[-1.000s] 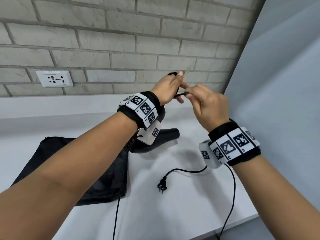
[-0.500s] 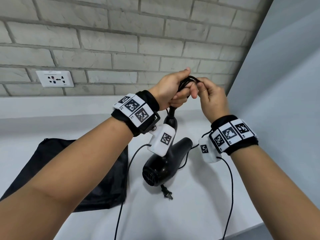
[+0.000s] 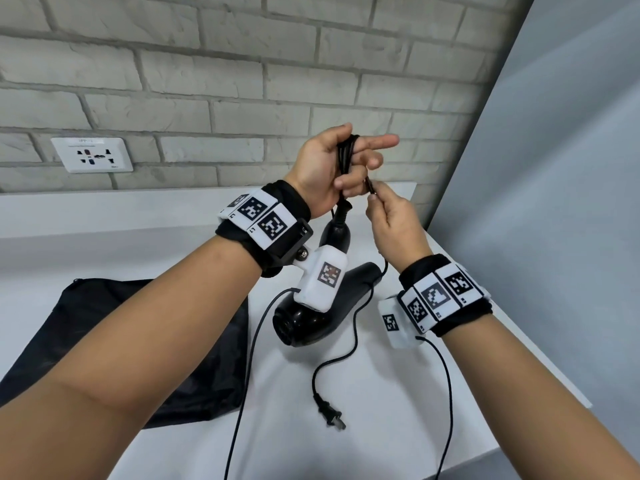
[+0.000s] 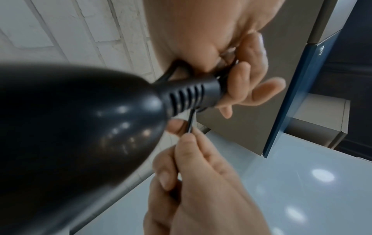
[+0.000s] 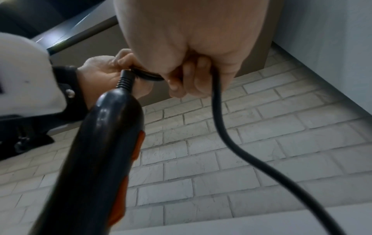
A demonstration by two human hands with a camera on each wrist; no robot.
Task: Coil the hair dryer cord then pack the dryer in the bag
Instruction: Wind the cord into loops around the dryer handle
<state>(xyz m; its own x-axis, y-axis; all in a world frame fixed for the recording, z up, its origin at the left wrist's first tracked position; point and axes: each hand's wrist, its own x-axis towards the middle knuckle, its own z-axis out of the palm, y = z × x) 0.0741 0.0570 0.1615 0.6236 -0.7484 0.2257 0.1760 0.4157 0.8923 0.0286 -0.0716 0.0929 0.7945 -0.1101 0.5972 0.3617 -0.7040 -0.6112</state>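
The black hair dryer hangs by its cord from my left hand, its body low over the white counter. My left hand holds several loops of the black cord, index finger stretched out. My right hand pinches the cord just below it, beside the dryer's handle. The loose cord drops from my right hand. It ends at the plug, which lies on the counter. The black bag lies flat at the left, partly hidden by my left arm.
A brick wall with a white socket plate stands behind the counter. A grey partition closes off the right side. The counter's front edge runs near my right forearm. Thin camera cables hang from both wrists.
My right hand has come off the top of the loops and dropped below my left hand, pinching the cord there. The plug has slid forward on the counter. The dryer hangs in much the same place.
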